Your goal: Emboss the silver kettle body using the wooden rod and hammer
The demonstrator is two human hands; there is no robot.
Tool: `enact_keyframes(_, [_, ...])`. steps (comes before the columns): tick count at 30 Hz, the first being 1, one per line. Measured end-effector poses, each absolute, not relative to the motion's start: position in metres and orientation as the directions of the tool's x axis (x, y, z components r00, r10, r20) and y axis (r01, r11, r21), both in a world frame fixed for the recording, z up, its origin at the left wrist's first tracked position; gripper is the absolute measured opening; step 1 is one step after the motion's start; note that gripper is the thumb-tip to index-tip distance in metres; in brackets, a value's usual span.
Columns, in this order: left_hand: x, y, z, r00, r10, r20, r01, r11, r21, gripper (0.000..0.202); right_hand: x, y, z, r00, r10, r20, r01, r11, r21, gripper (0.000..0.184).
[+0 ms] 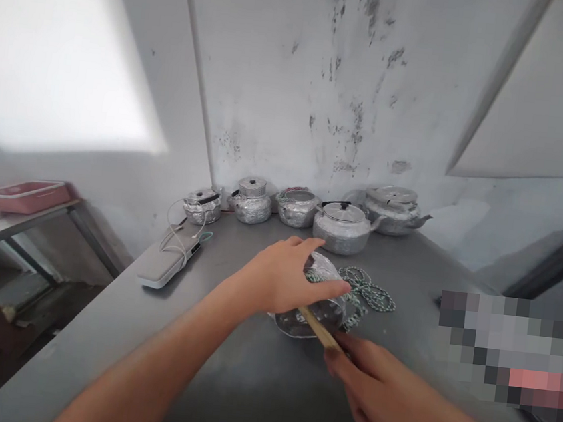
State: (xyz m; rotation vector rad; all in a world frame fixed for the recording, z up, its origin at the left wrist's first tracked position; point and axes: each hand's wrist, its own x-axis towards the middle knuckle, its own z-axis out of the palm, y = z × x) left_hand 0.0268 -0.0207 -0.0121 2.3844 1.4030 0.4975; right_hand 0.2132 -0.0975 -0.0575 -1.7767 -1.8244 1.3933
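My left hand (287, 275) rests on top of a small metal kettle (314, 312) lying tilted on the grey table (225, 366), fingers curled over it. My right hand (369, 375) grips a thin wooden stick (318, 328) whose tip reaches into or against the kettle under my left hand. A green and white cord (371, 291) lies coiled just right of the kettle, part of it running across the kettle.
Several metal kettles (343, 227) stand in a row along the wall at the table's far edge. A flat grey device with white cables (170, 260) lies at the left edge. A side table with a pink tray (26, 196) stands at left.
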Motion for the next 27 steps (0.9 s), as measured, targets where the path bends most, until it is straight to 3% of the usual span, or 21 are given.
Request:
enact_keyframes(11, [0.028, -0.021, -0.012, 0.443, 0.886, 0.139, 0.767, -0.454, 0.453, 0.094, 0.224, -0.097, -0.064, -0.307, 0.845, -0.439, 0.393, -0.307, -0.867, 0.038])
enact_keyframes(19, [0.027, -0.021, -0.016, 0.449, 0.88, 0.156, 0.772, -0.47, 0.428, 0.09, 0.22, -0.105, -0.072, -0.268, 0.83, -0.489, 0.449, -0.342, -0.826, 0.044])
enact_keyframes(27, [0.028, -0.02, -0.015, 0.444, 0.886, 0.134, 0.778, -0.456, 0.432, 0.09, 0.231, -0.1, -0.084, -0.332, 0.834, -0.441, 0.361, -0.319, -0.876, 0.045])
